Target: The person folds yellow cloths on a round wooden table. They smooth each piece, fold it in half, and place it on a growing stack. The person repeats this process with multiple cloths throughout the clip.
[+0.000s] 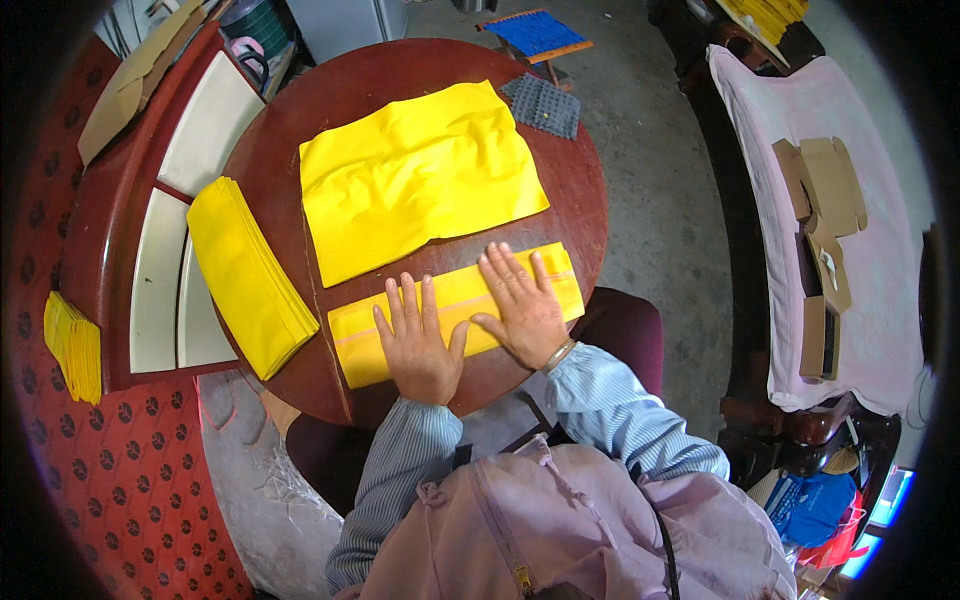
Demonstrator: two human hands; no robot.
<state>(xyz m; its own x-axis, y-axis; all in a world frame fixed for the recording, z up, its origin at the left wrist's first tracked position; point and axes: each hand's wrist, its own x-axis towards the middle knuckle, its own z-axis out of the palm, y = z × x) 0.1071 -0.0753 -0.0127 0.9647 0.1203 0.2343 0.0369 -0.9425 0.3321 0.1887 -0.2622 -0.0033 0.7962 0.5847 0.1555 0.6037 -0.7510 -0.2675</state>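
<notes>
— Where were the hands placed?
— The left hand (pixel 422 356) and right hand (pixel 527 315) were laid flat on the folded yellow strip (pixel 460 300) at the frame's centre, fingers straight and slightly parted, thumbs set wide.
— And farther off?
— A yellow stack (pixel 248 278) was set left of centre on the round table (pixel 575 205); above, a wrinkled yellow sheet (pixel 420 178) was spread; a blue-topped stool (pixel 538 35) was seen at top.

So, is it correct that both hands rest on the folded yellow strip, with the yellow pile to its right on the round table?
The left hand and right hand rest on the strip, but the head view shows the pile to its left, on the round table.
</notes>
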